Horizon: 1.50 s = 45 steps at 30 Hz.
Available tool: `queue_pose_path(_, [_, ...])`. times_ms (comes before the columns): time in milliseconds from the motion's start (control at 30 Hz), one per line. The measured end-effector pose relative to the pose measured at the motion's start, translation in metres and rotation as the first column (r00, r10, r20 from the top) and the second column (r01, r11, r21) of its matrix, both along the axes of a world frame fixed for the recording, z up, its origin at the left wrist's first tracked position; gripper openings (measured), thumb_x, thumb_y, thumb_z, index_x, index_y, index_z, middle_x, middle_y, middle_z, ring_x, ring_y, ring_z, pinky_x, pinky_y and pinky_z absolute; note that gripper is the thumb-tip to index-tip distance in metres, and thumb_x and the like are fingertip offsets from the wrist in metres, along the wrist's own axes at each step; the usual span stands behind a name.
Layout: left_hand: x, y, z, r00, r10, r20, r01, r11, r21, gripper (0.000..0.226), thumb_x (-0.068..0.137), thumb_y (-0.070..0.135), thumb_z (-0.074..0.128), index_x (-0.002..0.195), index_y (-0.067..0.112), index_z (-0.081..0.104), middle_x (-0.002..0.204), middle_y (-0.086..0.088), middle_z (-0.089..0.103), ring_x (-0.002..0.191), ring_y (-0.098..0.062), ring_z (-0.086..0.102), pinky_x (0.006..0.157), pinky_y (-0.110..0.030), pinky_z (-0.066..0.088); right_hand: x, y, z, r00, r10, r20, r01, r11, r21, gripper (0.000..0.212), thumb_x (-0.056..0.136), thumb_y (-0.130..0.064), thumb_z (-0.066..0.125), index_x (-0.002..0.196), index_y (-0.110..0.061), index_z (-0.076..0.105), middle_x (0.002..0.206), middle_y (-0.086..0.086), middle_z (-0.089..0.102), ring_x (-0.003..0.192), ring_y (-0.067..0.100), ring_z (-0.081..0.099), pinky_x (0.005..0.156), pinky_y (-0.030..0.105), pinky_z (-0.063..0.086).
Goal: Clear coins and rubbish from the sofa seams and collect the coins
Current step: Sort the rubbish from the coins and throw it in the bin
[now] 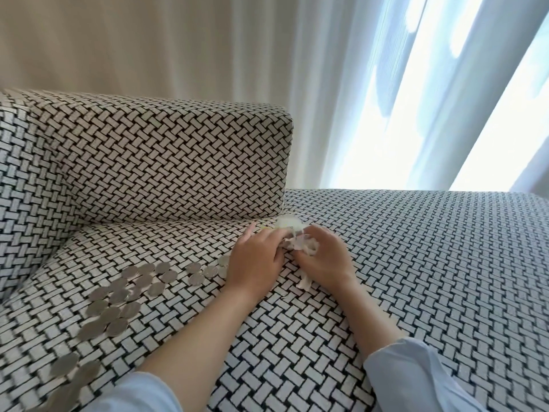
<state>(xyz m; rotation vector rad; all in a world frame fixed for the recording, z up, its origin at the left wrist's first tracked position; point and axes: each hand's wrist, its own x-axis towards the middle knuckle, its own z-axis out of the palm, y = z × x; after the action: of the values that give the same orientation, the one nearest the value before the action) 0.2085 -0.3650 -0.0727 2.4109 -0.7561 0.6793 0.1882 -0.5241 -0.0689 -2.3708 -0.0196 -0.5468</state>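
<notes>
Pale crumpled paper (300, 244) is gripped by left hand (256, 258) and right hand (324, 263).

Your sleeves are pale blue, in thin, smooth fabric. The left sleeve (139, 394) ends in a plain rounded cuff at the near edge of the sofa seat (445, 278). The right sleeve (416, 379) ends in a looser, creased cuff at the seat's near right. Beyond the cuffs, your left forearm (202, 331) and right forearm (371, 316) are uncovered.

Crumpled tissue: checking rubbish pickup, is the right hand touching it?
Touching. The head view shows the right hand curled round the crumpled tissue, no gap.
</notes>
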Motion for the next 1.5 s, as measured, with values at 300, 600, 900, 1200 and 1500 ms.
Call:
queue_pose_path(300, [-0.019, 0.002, 0.009, 0.986, -0.080, 0.144, 0.076, 0.997, 0.028, 0.018, 0.093, 0.031, 0.047, 0.093, 0.024, 0.064, 0.084, 0.012, 0.063, 0.078, -0.008, 0.054, 0.081, -0.032, 0.051, -0.017, 0.010, 0.001, 0.998, -0.045, 0.042, 0.030, 0.954, 0.299, 0.021, 0.085, -0.010, 0.063, 0.080, -0.030, 0.061, 0.070, -0.012, 0.065, 0.058, -0.001, 0.059, 0.051, 0.014, 0.047])
queue_pose_path(600, [-0.056, 0.009, 0.007, 0.994, -0.076, 0.073, 0.079, 0.996, -0.045, 0.023, 0.087, 0.031, 0.048, 0.099, 0.019, 0.063, 0.123, 0.005, 0.057, 0.096, -0.011, 0.059, 0.080, -0.026, 0.050, -0.047, 0.039, 0.007, 1.000, -0.010, -0.015, 0.016, 0.857, 0.514, 0.022, 0.074, -0.042, 0.051, 0.083, -0.024, 0.060, 0.061, -0.008, 0.062, 0.052, 0.005, 0.053, 0.049, 0.023, 0.043])
queue_pose_path(900, [-0.111, 0.020, 0.014, 0.941, -0.100, -0.324, 0.027, 0.975, -0.222, 0.017, 0.088, 0.043, 0.044, 0.092, 0.033, 0.056, 0.099, 0.020, 0.056, 0.074, 0.001, 0.056, 0.062, -0.019, 0.050, -0.086, 0.061, 0.021, 0.997, 0.043, -0.057, 0.006, 0.745, 0.667, 0.019, 0.075, -0.031, 0.043, 0.072, -0.012, 0.046, 0.064, 0.000, 0.046, 0.053, 0.012, 0.040, 0.047, 0.020, 0.035])
queue_pose_path(1200, [-0.154, 0.044, 0.020, 0.796, -0.059, -0.602, -0.257, 0.867, -0.426, 0.012, 0.087, 0.025, 0.058, 0.076, 0.031, 0.055, 0.068, 0.012, 0.062, 0.055, 0.001, 0.054, 0.051, -0.021, 0.049, -0.129, 0.095, 0.021, 0.979, 0.023, -0.205, 0.125, 0.725, 0.678, 0.024, 0.095, -0.019, 0.045, 0.074, -0.011, 0.055, 0.061, 0.000, 0.053, 0.051, 0.014, 0.044, 0.048, 0.025, 0.037])
queue_pose_path(1500, [-0.188, 0.089, 0.043, 0.683, -0.212, -0.699, -0.438, 0.647, -0.624, 0.013, 0.087, 0.009, 0.051, 0.092, 0.019, 0.058, 0.091, -0.005, 0.066, 0.077, -0.017, 0.066, 0.063, -0.033, 0.058, -0.157, 0.148, 0.042, 0.906, 0.205, -0.370, 0.220, 0.520, 0.826, 0.025, 0.097, -0.022, 0.044, 0.083, -0.004, 0.056, 0.075, 0.011, 0.057, 0.054, 0.015, 0.044, 0.047, 0.022, 0.035])
